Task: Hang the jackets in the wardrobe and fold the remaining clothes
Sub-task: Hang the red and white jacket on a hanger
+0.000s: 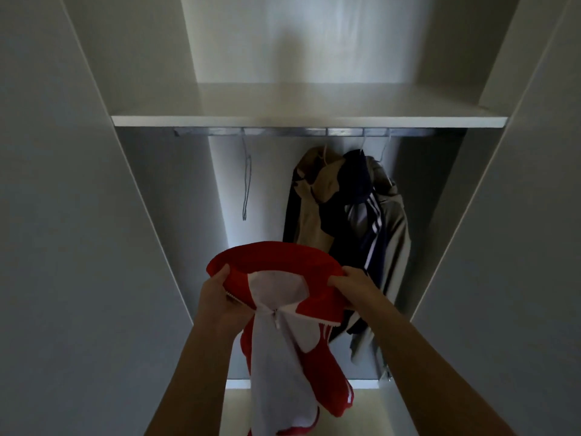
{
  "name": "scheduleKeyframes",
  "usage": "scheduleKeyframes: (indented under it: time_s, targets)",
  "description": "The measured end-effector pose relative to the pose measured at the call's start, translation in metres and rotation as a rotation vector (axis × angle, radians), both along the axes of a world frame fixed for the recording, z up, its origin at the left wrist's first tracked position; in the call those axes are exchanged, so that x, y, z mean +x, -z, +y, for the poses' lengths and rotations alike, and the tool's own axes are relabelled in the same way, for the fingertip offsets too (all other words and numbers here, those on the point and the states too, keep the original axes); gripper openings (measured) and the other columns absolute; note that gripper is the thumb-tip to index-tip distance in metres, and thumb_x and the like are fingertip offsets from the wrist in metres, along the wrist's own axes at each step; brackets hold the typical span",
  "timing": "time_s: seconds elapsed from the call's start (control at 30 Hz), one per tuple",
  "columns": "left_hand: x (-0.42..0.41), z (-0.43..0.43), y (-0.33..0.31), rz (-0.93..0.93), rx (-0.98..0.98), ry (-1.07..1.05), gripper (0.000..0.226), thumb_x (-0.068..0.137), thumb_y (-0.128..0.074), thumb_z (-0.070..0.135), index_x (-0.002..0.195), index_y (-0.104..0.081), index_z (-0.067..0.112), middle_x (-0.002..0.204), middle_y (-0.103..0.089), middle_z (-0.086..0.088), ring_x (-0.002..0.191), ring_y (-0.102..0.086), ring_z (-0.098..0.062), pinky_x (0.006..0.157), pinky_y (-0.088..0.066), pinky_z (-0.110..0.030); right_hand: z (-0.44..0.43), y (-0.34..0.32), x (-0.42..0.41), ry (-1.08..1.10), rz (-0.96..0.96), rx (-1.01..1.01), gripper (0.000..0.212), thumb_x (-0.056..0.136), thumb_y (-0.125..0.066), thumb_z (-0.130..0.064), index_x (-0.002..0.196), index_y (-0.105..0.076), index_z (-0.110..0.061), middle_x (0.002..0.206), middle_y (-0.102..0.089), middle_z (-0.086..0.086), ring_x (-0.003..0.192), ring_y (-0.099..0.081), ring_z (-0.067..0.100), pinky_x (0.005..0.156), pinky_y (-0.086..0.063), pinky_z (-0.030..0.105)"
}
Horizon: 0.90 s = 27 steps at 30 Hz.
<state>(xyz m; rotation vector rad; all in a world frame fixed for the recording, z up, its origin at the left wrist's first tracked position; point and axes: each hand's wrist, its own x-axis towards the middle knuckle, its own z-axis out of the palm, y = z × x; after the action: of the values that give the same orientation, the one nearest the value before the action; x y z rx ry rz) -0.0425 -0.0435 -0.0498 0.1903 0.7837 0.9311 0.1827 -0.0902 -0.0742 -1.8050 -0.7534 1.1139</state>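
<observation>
I hold a red and white zip jacket (283, 341) up in front of the open wardrobe. My left hand (217, 297) grips its collar on the left, and my right hand (352, 284) grips the collar on the right. The jacket's body hangs down between my forearms. Under the shelf runs a metal rail (301, 131). An empty wire hanger (246, 187) hangs from the rail on the left. On the right hang a beige and dark jacket (314, 196), a navy jacket with white stripes (364, 209) and a grey jacket (396, 228).
A white shelf (308, 121) spans the wardrobe above the rail. White side panels (141, 215) stand on both sides. The wardrobe floor (364, 404) shows pale below the hanging clothes.
</observation>
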Motion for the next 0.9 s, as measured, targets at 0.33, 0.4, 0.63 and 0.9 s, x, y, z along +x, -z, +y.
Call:
scheduleKeyframes:
  time_s: [0.33,0.4,0.63,0.9]
  targets:
    - [-0.021,0.129,0.004,0.094,-0.049,0.04,0.034,0.094,-0.053,0.027,0.117,-0.061,0.003,0.103,-0.071,-0.02,0.1,-0.063,-0.037,0.071,-0.05,-0.051,0.164,0.0,-0.025,-0.099,-0.269,0.054,0.007,0.09,-0.053,-0.008,0.091,-0.052,-0.015,0.084,-0.05,0.001,0.085,-0.054,0.019,0.063,-0.046,0.019]
    - [-0.024,0.146,0.008,0.103,-0.054,0.037,0.037,0.094,-0.053,0.026,0.12,-0.059,0.001,0.111,-0.067,-0.022,0.106,-0.06,-0.039,0.079,-0.049,-0.053,0.208,-0.001,-0.032,-0.146,-0.273,0.063,0.026,0.094,-0.051,-0.012,0.119,-0.057,-0.006,0.104,-0.053,0.002,0.105,-0.055,0.024,0.073,-0.049,0.023]
    - [-0.025,0.201,0.007,0.251,-0.072,-0.005,0.039,0.095,-0.053,0.028,0.121,-0.057,-0.001,0.095,-0.065,-0.018,0.086,-0.061,-0.033,0.065,-0.046,-0.045,0.342,-0.005,-0.048,-0.158,0.012,0.075,0.062,0.094,-0.059,-0.015,0.146,-0.03,-0.002,0.142,-0.044,0.018,0.122,-0.051,0.027,0.104,-0.043,0.035]
    - [-0.023,0.251,0.002,0.312,-0.085,-0.106,0.039,0.095,-0.052,0.022,0.127,-0.055,0.001,0.112,-0.064,-0.019,0.099,-0.061,-0.033,0.077,-0.047,-0.046,0.416,-0.009,-0.064,-0.126,0.361,0.1,0.043,0.093,-0.055,-0.006,0.135,-0.046,-0.01,0.088,-0.059,0.009,0.062,-0.054,0.015,0.063,-0.052,0.028]
